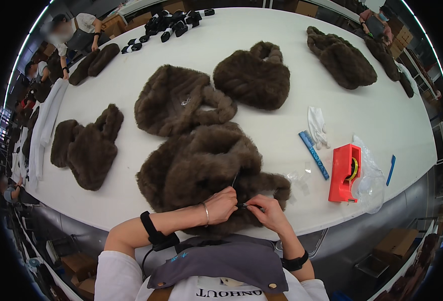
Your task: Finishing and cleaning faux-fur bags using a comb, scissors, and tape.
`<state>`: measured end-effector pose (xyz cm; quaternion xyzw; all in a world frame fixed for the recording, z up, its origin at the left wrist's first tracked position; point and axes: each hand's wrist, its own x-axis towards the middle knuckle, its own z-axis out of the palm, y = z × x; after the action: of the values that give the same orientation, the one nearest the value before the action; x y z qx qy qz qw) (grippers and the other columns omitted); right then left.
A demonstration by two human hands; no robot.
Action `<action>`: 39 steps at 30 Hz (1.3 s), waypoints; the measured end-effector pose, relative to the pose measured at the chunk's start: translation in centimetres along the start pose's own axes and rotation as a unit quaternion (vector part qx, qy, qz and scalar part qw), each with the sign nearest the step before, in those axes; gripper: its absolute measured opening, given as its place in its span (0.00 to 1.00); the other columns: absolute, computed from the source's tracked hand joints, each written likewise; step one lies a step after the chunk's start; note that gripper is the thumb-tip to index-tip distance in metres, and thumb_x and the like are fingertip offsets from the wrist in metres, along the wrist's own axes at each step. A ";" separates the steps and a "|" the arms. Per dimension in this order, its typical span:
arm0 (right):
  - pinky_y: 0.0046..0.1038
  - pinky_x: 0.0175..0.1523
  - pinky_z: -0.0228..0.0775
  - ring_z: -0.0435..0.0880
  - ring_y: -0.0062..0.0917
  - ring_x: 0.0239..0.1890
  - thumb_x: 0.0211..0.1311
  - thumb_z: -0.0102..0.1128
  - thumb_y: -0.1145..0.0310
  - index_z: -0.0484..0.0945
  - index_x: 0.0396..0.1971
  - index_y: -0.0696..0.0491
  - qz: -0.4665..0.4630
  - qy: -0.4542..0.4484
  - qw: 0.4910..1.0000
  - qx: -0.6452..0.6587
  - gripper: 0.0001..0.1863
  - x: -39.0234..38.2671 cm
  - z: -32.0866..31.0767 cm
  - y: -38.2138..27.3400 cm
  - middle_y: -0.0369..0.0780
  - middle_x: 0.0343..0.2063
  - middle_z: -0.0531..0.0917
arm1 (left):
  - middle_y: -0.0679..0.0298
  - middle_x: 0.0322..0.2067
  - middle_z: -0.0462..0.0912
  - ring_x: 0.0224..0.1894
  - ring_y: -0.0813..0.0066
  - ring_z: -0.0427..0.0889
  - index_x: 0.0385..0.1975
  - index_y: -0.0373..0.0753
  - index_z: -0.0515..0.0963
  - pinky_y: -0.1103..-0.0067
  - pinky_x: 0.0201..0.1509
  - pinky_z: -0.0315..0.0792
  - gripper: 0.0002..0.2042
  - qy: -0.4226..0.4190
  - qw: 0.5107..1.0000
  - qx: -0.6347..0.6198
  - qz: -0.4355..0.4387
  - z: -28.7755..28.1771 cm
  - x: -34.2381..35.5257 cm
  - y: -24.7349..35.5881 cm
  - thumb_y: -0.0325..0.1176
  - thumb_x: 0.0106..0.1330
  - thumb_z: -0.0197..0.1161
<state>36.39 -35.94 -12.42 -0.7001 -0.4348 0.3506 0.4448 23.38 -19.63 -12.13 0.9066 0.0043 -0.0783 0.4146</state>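
Observation:
A pile of brown fur pieces (196,155) lies at the table's front edge, beneath both of my hands. My left hand (221,205) is closed around part of a thin dark item (235,178) that sticks up from its fingers; I cannot make out what it is. Just to its right, my right hand (261,210) pinches a small metallic piece (242,205) against the fur, its fingertips close to those of my left hand. The fur hides the far end of the metallic piece.
More fur pieces (251,80) lie around the white table (276,125). At right are a red tape dispenser (339,173), blue comb (314,155), white glove (317,125) and plastic bag (372,185). Black bundles (171,22) lie at the back. Co-workers (78,32) work along the far sides.

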 end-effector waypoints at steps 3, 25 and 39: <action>0.27 0.32 0.69 0.79 0.32 0.29 0.52 0.59 0.75 0.78 0.30 0.58 -0.005 0.002 1.000 0.008 0.05 0.2 0.4 -0.6 0.41 0.27 0.79 | 0.56 0.33 0.74 0.45 0.59 0.70 0.25 0.30 0.74 0.71 0.48 0.67 0.05 0.017 1.000 -0.004 0.012 0.3 0.0 -0.2 0.25 0.52 0.62; 0.21 0.34 0.69 0.77 0.19 0.26 0.49 0.63 0.75 0.75 0.32 0.59 0.066 -0.055 0.992 0.097 0.10 1.5 4.2 0.1 0.37 0.24 0.80 | 0.57 0.34 0.78 0.48 0.63 0.72 0.17 0.31 0.76 0.75 0.49 0.70 0.02 -0.076 0.997 -0.013 -0.006 -3.1 0.1 -1.5 0.21 0.46 0.58; 0.22 0.27 0.66 0.72 0.19 0.19 0.50 0.57 0.74 0.74 0.31 0.57 0.027 -0.052 0.991 0.120 0.07 2.3 5.5 0.1 0.37 0.19 0.76 | 0.58 0.36 0.73 0.49 0.63 0.70 0.25 0.31 0.77 0.74 0.49 0.70 0.07 -0.061 0.992 0.100 0.046 -2.1 -1.4 -2.2 0.23 0.44 0.59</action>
<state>32.42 -32.10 -14.73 -0.6339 -0.3932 0.4480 0.4928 22.10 -16.58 -12.21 0.9362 -0.0706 -0.1144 0.3248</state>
